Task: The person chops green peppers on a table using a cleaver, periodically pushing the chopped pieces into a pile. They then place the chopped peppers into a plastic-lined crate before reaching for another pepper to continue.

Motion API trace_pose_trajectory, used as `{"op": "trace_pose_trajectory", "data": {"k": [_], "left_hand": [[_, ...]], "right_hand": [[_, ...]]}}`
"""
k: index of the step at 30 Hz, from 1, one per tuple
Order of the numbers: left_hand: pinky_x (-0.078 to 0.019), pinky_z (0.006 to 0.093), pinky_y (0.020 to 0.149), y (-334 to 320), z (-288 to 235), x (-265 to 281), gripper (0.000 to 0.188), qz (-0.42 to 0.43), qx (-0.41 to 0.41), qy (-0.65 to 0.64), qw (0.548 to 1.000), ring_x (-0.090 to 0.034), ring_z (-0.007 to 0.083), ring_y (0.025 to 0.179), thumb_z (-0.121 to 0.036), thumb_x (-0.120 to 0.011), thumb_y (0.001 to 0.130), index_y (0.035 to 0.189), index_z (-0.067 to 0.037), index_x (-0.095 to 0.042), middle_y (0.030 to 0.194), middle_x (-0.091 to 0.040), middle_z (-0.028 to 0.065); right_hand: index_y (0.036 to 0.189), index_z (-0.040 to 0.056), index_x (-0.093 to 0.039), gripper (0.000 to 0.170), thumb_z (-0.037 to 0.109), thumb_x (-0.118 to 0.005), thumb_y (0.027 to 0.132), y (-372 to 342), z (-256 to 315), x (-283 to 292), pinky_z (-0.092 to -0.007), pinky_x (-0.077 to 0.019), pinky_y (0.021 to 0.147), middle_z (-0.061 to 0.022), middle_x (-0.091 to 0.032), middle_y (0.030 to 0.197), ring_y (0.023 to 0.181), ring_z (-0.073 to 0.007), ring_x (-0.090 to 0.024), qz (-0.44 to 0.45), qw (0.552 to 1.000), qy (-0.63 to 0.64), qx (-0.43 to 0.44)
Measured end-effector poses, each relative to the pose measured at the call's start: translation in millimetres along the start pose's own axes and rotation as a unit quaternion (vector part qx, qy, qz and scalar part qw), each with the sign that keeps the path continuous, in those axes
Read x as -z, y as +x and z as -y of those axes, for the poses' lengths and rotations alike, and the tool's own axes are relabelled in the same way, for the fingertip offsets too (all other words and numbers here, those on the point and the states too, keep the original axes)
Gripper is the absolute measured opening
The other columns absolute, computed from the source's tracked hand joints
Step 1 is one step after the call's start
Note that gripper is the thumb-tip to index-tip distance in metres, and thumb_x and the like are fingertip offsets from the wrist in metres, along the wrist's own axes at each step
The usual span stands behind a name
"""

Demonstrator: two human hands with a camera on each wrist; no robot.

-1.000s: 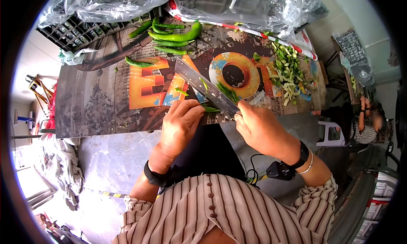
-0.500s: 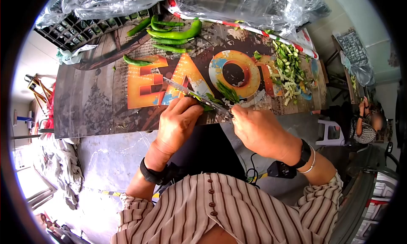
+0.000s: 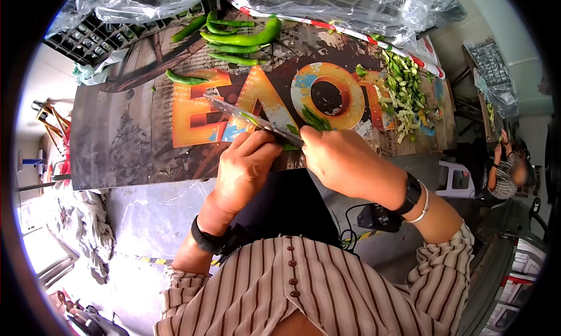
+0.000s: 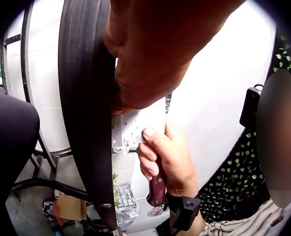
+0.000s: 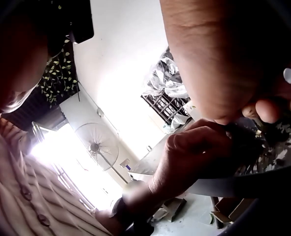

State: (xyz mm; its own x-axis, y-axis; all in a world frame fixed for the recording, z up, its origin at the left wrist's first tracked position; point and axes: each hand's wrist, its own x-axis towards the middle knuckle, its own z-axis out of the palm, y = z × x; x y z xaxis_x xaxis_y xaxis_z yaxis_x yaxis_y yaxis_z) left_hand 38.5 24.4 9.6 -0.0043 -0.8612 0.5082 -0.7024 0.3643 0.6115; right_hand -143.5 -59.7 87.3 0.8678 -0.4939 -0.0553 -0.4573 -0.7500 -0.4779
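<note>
My right hand (image 3: 347,160) grips a knife by its dark red handle (image 4: 157,189). The blade (image 3: 251,118) slants leftward, close over the table in front of my left fingertips. Near the table's front edge, my left hand (image 3: 246,163) has its fingers bent, pinching a green chili pepper (image 3: 290,146) that is mostly hidden by the blade and fingers. Cut green strips (image 3: 316,120) lie just beyond the knife. Several whole green chili peppers (image 3: 239,39) sit at the back, and a single pepper (image 3: 186,78) lies nearer on the left.
A heap of chopped green pepper (image 3: 403,93) covers the table's right end. Behind are a black plastic crate (image 3: 87,44) and clear plastic sheeting (image 3: 350,9). The patterned table (image 3: 125,155) ends just before my body. Another person (image 3: 505,172) sits far right near a pale stool (image 3: 456,179).
The knife has come down from above the table to lie across the pepper at my left fingertips. My right hand has moved left, toward my left hand, which stays nearly in place.
</note>
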Motion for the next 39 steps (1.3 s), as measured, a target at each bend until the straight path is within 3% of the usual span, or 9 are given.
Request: {"op": "trace_pose_trajectory", "data": {"k": [6, 8, 9, 16, 21, 27, 37, 39], "left_hand": [[-0.0507, 0.0352, 0.072, -6, -3, -2, 0.026, -0.034, -0.044, 0.067, 0.996, -0.059, 0.0262, 0.082, 0.003, -0.070, 0.069, 0.092, -0.008, -0.071, 0.095, -0.061, 0.0049], [-0.0516, 0.0340, 0.073, -11, -5, -7, 0.026, -0.027, -0.018, 0.089, 0.996, -0.060, 0.0241, 0.085, 0.000, -0.066, 0.069, 0.094, -0.007, -0.068, 0.097, -0.060, 0.0041], [-0.0517, 0.0331, 0.073, -12, -6, -9, 0.027, -0.040, -0.019, 0.086, 0.995, -0.060, 0.0234, 0.085, 0.000, -0.066, 0.069, 0.095, -0.007, -0.068, 0.097, -0.060, 0.0041], [-0.0525, 0.0332, 0.073, -15, -8, -12, 0.028, -0.060, -0.010, 0.110, 0.992, -0.061, 0.0227, 0.086, -0.001, -0.066, 0.070, 0.097, -0.008, -0.069, 0.096, -0.062, 0.0036], [-0.0517, 0.0340, 0.069, -13, -9, -11, 0.026, -0.086, -0.003, 0.080, 0.993, -0.062, 0.0253, 0.077, 0.004, -0.070, 0.069, 0.093, -0.008, -0.072, 0.092, -0.065, 0.0049], [-0.0519, 0.0334, 0.070, -11, -7, -9, 0.024, -0.074, 0.009, 0.064, 0.995, -0.063, 0.0257, 0.078, 0.004, -0.070, 0.070, 0.092, -0.007, -0.072, 0.091, -0.065, 0.0052], [-0.0525, 0.0331, 0.068, -14, -3, -12, 0.024, -0.096, -0.010, 0.066, 0.993, -0.063, 0.0241, 0.077, 0.004, -0.071, 0.072, 0.092, -0.008, -0.072, 0.090, -0.065, 0.0043], [-0.0526, 0.0330, 0.068, -15, -5, -11, 0.023, -0.100, -0.013, 0.071, 0.992, -0.064, 0.0241, 0.077, 0.004, -0.071, 0.072, 0.092, -0.008, -0.072, 0.090, -0.065, 0.0043]], "right_hand": [[0.092, -0.0010, -0.046, 0.016, 0.011, -0.057, 0.092, 7, -8, -6, -0.0486, -0.0457, 0.055, -0.0212, -0.057, 0.065, 0.064, -0.0421, -0.060, -0.051, 0.999, 0.006, -0.004], [0.095, -0.0027, -0.049, 0.016, 0.012, -0.056, 0.093, 8, -10, 0, -0.0488, -0.0460, 0.056, -0.0228, -0.058, 0.066, 0.065, -0.0425, -0.060, -0.082, 0.996, 0.012, -0.026], [0.090, -0.0022, -0.050, 0.012, 0.008, -0.056, 0.089, 6, -8, 3, -0.0482, -0.0476, 0.054, -0.0213, -0.059, 0.064, 0.062, -0.0401, -0.061, -0.102, 0.995, 0.008, -0.006], [0.091, -0.0013, -0.047, 0.013, 0.008, -0.056, 0.089, -17, 10, 12, -0.0478, -0.0479, 0.053, -0.0185, -0.059, 0.062, 0.060, -0.0390, -0.062, -0.006, 1.000, -0.018, -0.011], [0.089, -0.0013, -0.048, 0.012, 0.007, -0.056, 0.089, -20, 10, 11, -0.0475, -0.0474, 0.052, -0.0183, -0.058, 0.061, 0.059, -0.0381, -0.062, 0.010, 0.999, -0.036, -0.015], [0.087, -0.0024, -0.048, 0.011, 0.005, -0.056, 0.086, -6, 15, 14, -0.0486, -0.0465, 0.052, -0.0195, -0.057, 0.060, 0.059, -0.0398, -0.061, 0.043, 0.998, -0.046, -0.026], [0.087, -0.0023, -0.049, 0.012, 0.005, -0.057, 0.085, 22, -2, -10, -0.0483, -0.0475, 0.056, -0.0201, -0.060, 0.066, 0.064, -0.0403, -0.062, -0.051, 0.997, -0.029, 0.056], [0.087, -0.0024, -0.049, 0.013, 0.007, -0.057, 0.086, 19, -8, -7, -0.0485, -0.0470, 0.056, -0.0203, -0.059, 0.064, 0.063, -0.0401, -0.062, -0.073, 0.997, -0.029, 0.000]]}}
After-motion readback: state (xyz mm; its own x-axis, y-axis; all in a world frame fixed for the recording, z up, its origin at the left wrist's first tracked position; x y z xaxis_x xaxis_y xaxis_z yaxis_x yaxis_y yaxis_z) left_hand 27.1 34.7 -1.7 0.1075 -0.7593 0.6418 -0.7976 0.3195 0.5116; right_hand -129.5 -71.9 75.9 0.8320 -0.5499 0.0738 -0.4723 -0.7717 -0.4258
